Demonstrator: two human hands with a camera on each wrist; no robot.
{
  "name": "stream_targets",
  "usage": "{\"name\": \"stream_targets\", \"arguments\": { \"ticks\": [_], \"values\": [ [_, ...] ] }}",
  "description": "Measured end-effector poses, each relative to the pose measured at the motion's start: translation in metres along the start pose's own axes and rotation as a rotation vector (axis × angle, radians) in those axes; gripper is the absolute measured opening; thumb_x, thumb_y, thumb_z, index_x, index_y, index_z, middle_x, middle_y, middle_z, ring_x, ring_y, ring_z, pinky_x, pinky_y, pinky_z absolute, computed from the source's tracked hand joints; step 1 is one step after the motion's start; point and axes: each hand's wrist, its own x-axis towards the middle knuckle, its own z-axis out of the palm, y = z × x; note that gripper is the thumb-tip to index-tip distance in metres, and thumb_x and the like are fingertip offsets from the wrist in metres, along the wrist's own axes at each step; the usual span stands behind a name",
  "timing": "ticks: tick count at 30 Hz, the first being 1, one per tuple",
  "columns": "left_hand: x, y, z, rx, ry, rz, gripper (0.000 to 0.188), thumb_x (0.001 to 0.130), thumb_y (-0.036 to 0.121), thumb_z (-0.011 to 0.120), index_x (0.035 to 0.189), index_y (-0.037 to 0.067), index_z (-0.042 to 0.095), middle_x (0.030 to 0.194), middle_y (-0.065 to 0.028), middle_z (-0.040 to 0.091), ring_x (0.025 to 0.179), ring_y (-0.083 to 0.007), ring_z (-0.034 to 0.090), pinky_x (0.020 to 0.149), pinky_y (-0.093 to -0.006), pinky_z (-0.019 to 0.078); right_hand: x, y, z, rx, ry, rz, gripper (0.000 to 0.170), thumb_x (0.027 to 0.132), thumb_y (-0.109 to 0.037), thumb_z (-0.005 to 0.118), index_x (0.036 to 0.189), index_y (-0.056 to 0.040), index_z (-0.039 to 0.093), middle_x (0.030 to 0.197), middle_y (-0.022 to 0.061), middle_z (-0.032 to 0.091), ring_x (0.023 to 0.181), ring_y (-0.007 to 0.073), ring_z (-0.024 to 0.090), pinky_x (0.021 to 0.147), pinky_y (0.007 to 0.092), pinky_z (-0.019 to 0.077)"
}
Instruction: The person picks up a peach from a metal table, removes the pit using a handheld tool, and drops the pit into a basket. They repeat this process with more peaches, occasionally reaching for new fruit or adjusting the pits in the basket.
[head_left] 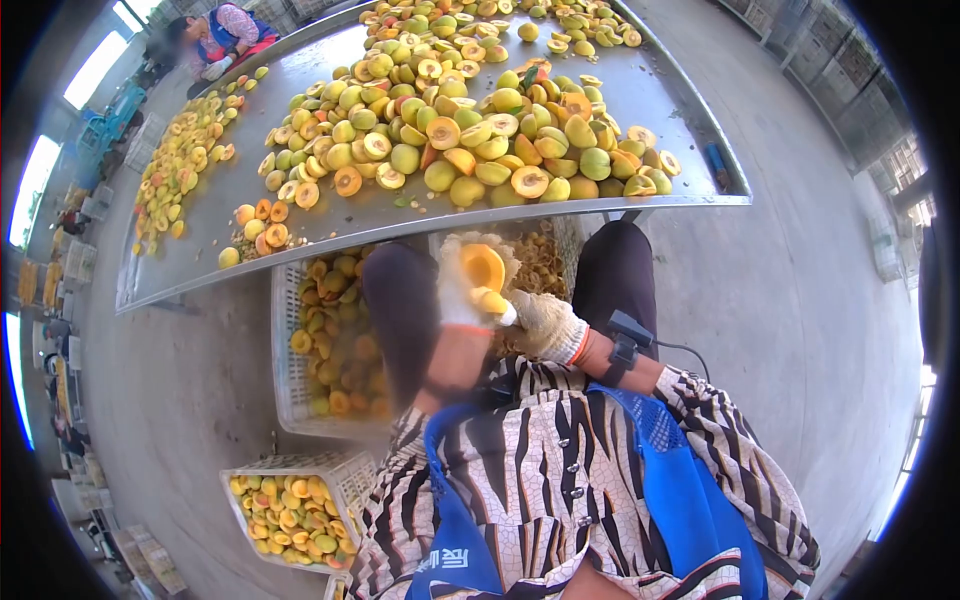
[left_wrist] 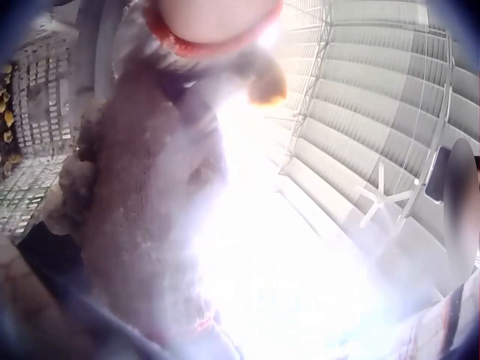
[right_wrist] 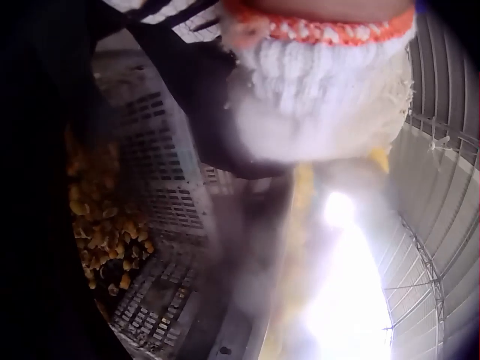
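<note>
In the head view my gloved left hand point(head_left: 462, 300) holds a hollowed yellow peach half point(head_left: 483, 268) upright, cut face showing. My gloved right hand point(head_left: 545, 325) is close beside it, fingers curled at the white end of a short yellow piece point(head_left: 490, 301); I cannot tell what that piece is. Both hands are over my lap, below the near edge of the metal table point(head_left: 330, 243). Glare washes out much of the left wrist view, where the glove point(left_wrist: 150, 202) is blurred. The right wrist view shows the right glove's cuff point(right_wrist: 322, 90), its fingers mostly hidden.
Halved peaches point(head_left: 440, 130) are heaped on the table, with a smaller row point(head_left: 185, 165) at its left. Crates of peach halves stand below left, one near my knee point(head_left: 287, 350) and one behind point(head_left: 350, 480). Pits and scraps point(head_left: 540, 258) lie between my knees. Another person point(head_left: 225, 35) sits at the far left.
</note>
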Motion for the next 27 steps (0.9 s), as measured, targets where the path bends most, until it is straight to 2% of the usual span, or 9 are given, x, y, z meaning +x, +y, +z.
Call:
{"name": "stream_targets", "arguments": {
  "ticks": [2,5,13,15,16,19,22,24,27],
  "values": [
    [0.003,0.000,0.000,0.031,0.034,0.060,0.028,0.099,0.037,0.048,0.098,0.010,0.055,0.089,-0.0116,0.065,0.078,-0.0282,0.065,0.068,-0.0454,0.0573,0.002,-0.004,-0.005,-0.035,-0.037,0.031,0.029,0.080,-0.026,0.067,0.105,-0.0111,0.065,0.096,0.0138,0.070,0.087,0.0352,0.067,0.072,0.0436,0.0532],
    [0.000,0.003,0.004,0.036,0.011,0.085,0.029,0.100,0.036,0.049,0.099,0.008,0.055,0.088,-0.0123,0.064,0.075,-0.0296,0.064,0.066,-0.0436,0.0568,0.006,0.006,0.008,0.012,0.070,0.020,0.031,0.081,-0.022,0.070,0.104,-0.0080,0.055,0.082,0.0192,0.065,0.077,0.0419,0.064,0.065,0.0500,0.0507],
    [0.018,-0.007,-0.026,0.452,0.178,0.060,0.025,0.098,0.029,0.055,0.097,0.004,0.061,0.089,-0.0116,0.066,0.076,-0.0252,0.065,0.064,-0.0366,0.0561,0.005,0.006,-0.008,-0.127,0.168,0.099,0.024,0.083,-0.018,0.064,0.101,-0.0066,0.053,0.079,0.0216,0.066,0.079,0.0420,0.065,0.067,0.0515,0.0500],
    [0.016,-0.014,-0.033,0.518,0.225,0.012,0.025,0.097,0.027,0.056,0.098,0.003,0.062,0.088,-0.0109,0.066,0.075,-0.0231,0.065,0.063,-0.0346,0.0553,0.016,0.028,-0.008,-0.134,0.155,0.348,0.019,0.086,-0.016,0.060,0.101,-0.0062,0.053,0.079,0.0216,0.066,0.080,0.0416,0.065,0.068,0.0510,0.0506],
    [0.007,-0.017,-0.028,0.658,0.284,0.034,0.025,0.096,0.028,0.057,0.101,0.004,0.063,0.089,-0.0100,0.066,0.073,-0.0204,0.065,0.063,-0.0317,0.0545,0.021,0.035,-0.018,-0.144,0.203,0.303,0.016,0.087,-0.015,0.057,0.100,-0.0059,0.053,0.079,0.0221,0.066,0.080,0.0416,0.065,0.069,0.0507,0.0510],
    [-0.002,-0.011,-0.019,0.542,0.240,-0.060,0.030,0.097,0.036,0.053,0.096,0.008,0.063,0.088,-0.0096,0.066,0.075,-0.0246,0.065,0.065,-0.0391,0.0544,0.029,0.062,-0.022,-0.177,0.273,0.277,0.018,0.089,-0.017,0.054,0.103,-0.0053,0.055,0.083,0.0227,0.067,0.083,0.0408,0.066,0.071,0.0497,0.0516],
    [0.000,0.010,-0.015,0.305,0.198,-0.097,0.039,0.099,0.043,0.044,0.094,0.009,0.063,0.091,-0.0111,0.066,0.081,-0.0302,0.064,0.071,-0.0486,0.0541,0.038,0.066,-0.025,-0.288,-0.008,0.321,0.023,0.090,-0.017,0.052,0.109,-0.0049,0.057,0.090,0.0242,0.068,0.088,0.0411,0.066,0.075,0.0492,0.0520],
    [-0.008,0.021,-0.010,0.206,0.176,-0.020,0.040,0.097,0.043,0.044,0.095,0.008,0.063,0.092,-0.0126,0.067,0.083,-0.0316,0.065,0.075,-0.0489,0.0544,0.046,0.067,-0.028,-0.256,-0.057,0.341,0.028,0.090,-0.018,0.051,0.113,-0.0043,0.058,0.097,0.0261,0.068,0.093,0.0414,0.066,0.079,0.0495,0.0515],
    [-0.014,0.045,-0.025,0.530,0.054,0.341,0.038,0.095,0.040,0.048,0.104,0.006,0.062,0.101,-0.0148,0.065,0.092,-0.0328,0.064,0.082,-0.0502,0.0532,0.049,0.074,-0.016,-0.175,-0.023,0.318,0.026,0.089,-0.020,0.054,0.110,-0.0052,0.060,0.096,0.0259,0.067,0.093,0.0429,0.065,0.080,0.0505,0.0504]
  ]
}}
